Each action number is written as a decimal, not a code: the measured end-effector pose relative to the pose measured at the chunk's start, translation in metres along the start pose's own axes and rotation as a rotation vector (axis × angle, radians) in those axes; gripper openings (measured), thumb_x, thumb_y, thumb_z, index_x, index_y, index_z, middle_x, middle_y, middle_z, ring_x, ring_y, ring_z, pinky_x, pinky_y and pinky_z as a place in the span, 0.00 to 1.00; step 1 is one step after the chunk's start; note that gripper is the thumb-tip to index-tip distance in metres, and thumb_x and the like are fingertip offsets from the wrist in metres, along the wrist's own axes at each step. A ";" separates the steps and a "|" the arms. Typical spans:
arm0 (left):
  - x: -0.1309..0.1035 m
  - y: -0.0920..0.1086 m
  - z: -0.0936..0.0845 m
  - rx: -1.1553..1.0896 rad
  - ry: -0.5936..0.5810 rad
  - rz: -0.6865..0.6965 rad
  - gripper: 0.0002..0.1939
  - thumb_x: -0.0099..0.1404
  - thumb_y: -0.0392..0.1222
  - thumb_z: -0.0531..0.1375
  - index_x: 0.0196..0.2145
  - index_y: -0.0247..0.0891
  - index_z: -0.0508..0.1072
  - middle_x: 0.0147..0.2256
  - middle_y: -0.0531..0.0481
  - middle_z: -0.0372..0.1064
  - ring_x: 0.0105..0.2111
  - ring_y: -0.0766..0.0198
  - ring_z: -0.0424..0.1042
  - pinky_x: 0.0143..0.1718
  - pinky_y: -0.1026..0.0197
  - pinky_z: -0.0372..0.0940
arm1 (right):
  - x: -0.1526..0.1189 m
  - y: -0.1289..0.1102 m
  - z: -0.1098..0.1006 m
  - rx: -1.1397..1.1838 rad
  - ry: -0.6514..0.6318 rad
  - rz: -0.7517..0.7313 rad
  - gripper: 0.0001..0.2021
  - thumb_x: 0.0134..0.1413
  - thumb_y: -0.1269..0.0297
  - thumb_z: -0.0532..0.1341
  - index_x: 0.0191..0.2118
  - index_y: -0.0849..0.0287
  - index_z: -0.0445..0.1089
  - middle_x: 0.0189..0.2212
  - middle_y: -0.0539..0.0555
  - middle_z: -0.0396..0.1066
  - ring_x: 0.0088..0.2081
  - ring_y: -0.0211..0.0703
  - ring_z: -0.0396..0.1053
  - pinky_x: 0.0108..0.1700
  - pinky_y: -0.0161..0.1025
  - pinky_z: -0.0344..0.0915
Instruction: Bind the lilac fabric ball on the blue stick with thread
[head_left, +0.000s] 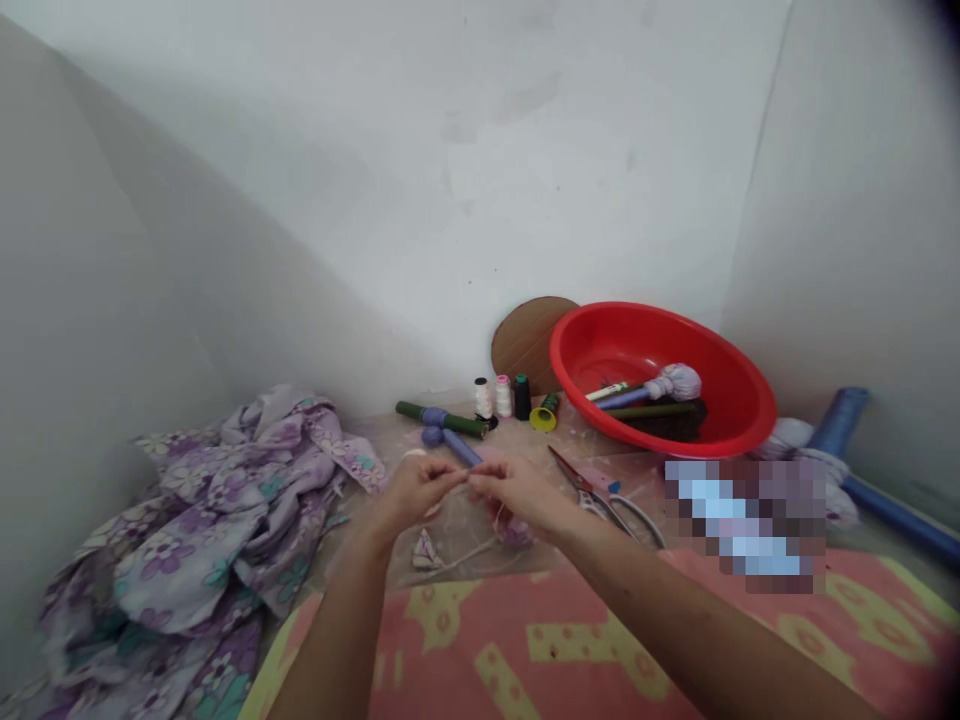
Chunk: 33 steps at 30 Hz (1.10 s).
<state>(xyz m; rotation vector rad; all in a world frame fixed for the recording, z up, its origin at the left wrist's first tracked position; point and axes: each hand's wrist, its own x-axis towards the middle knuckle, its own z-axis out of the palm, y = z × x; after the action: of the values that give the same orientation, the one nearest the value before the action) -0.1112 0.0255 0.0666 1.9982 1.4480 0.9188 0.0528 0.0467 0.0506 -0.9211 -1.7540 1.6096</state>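
My left hand (421,487) and my right hand (519,490) meet fingertip to fingertip above the floor, both closed in a pinch. Whatever lies between the fingertips is too small to make out. Below the right hand lies a crumpled bit of purple cloth (514,531), and a pale cord (466,556) runs along the floor beneath. A small patterned cloth scrap (426,550) rests under the left hand. Just beyond the fingers is a blue-wrapped stick (460,447) beside a green stick (461,425) with blue wrapping. Scissors (587,495) lie right of my right hand.
Thread spools (503,397) stand by the wall, with a green spool (549,408) tipped over. A red basin (739,400) holds wrapped sticks, with cardboard (521,335) behind it. Floral fabric (202,530) is heaped left; a pink-yellow mat (480,640) lies in front. Blue-wrapped tubes (900,515) are right.
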 end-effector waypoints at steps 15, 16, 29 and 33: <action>-0.005 -0.016 -0.020 -0.174 0.097 -0.059 0.13 0.54 0.46 0.56 0.24 0.32 0.71 0.18 0.54 0.63 0.20 0.71 0.60 0.22 0.67 0.55 | 0.007 -0.034 -0.033 0.144 0.241 -0.204 0.09 0.38 0.60 0.59 0.21 0.62 0.64 0.10 0.41 0.48 0.13 0.26 0.40 0.16 0.31 0.36; -0.004 -0.018 -0.019 -0.172 0.095 -0.050 0.14 0.55 0.46 0.55 0.22 0.32 0.71 0.17 0.54 0.62 0.20 0.70 0.60 0.23 0.67 0.55 | 0.005 -0.035 -0.038 0.198 0.259 -0.207 0.10 0.37 0.60 0.60 0.21 0.62 0.64 0.09 0.41 0.47 0.13 0.26 0.39 0.16 0.31 0.34; 0.007 -0.018 -0.019 0.018 0.110 -0.013 0.16 0.56 0.46 0.55 0.16 0.33 0.68 0.14 0.55 0.61 0.17 0.71 0.59 0.20 0.69 0.53 | 0.006 -0.031 -0.049 0.511 0.270 -0.262 0.11 0.36 0.60 0.64 0.23 0.63 0.67 0.10 0.39 0.43 0.13 0.24 0.37 0.15 0.30 0.32; 0.006 -0.020 -0.023 0.062 0.122 -0.020 0.16 0.56 0.45 0.55 0.16 0.34 0.69 0.14 0.56 0.61 0.17 0.72 0.59 0.21 0.69 0.53 | 0.006 -0.031 -0.056 0.576 0.337 -0.296 0.10 0.35 0.62 0.64 0.24 0.64 0.67 0.10 0.40 0.43 0.13 0.24 0.39 0.15 0.28 0.34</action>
<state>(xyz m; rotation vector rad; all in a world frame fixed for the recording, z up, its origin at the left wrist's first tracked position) -0.1400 0.0378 0.0686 1.9988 1.5781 1.0143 0.0910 0.0834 0.0867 -0.5767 -1.0507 1.5288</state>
